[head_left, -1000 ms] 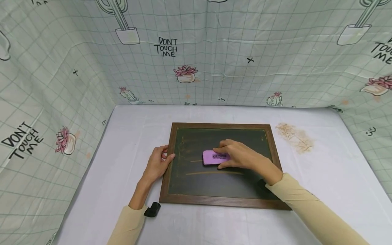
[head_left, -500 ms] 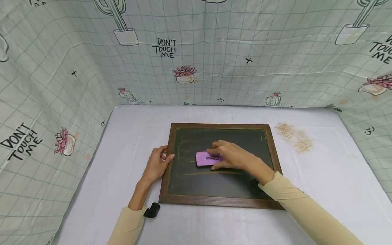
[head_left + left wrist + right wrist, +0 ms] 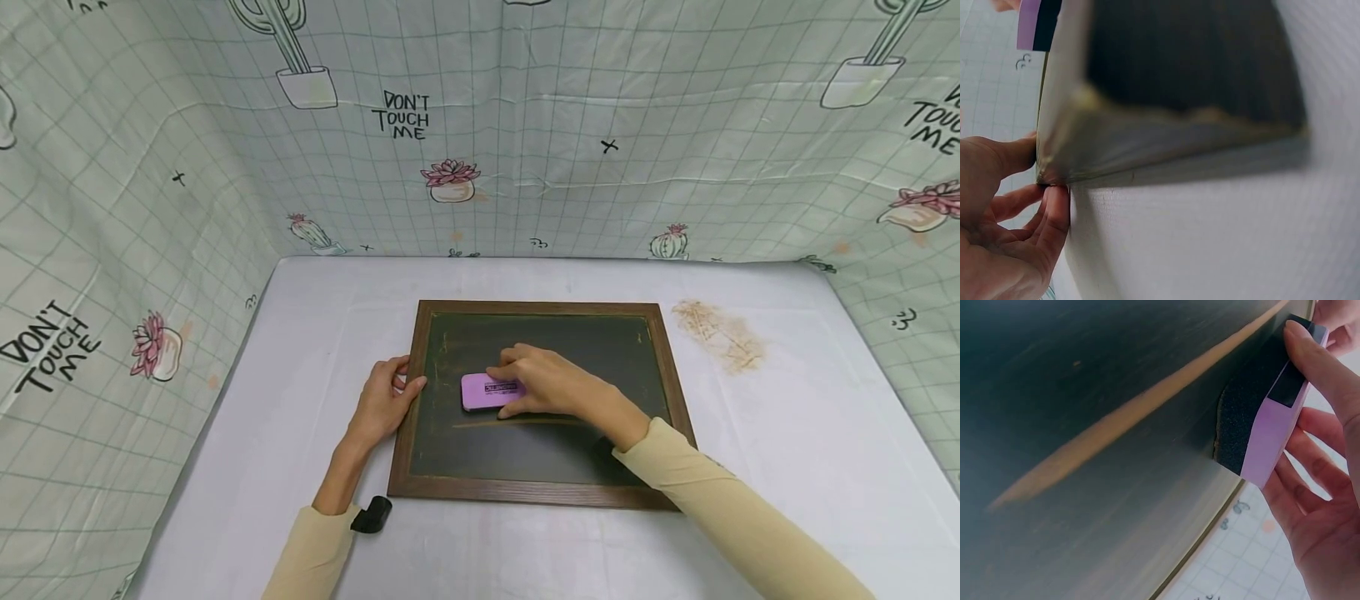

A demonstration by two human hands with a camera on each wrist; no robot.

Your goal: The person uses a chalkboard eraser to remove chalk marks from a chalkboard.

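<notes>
A chalkboard (image 3: 517, 462) with a brown wooden frame lies on the white table. My right hand (image 3: 551, 383) grips a purple eraser (image 3: 480, 392) between thumb and fingers, its dark felt side down on the board left of the middle. In the right wrist view, an orange-brown chalk line (image 3: 1129, 422) runs along the board close to the eraser (image 3: 1269, 434). My left hand (image 3: 382, 400) holds the frame's left edge, thumb on top. In the left wrist view, the fingers of my left hand (image 3: 1007, 219) meet the side of the frame.
A patch of brown chalk dust (image 3: 720, 333) marks the table right of the board. A grid-patterned cloth (image 3: 555, 125) with plant drawings rises behind and at the sides. A black wrist camera (image 3: 372, 515) sits at my left cuff.
My right hand has slid the eraser leftward across the board, and the upper chalk line beside it no longer shows. My left hand stays on the frame.
</notes>
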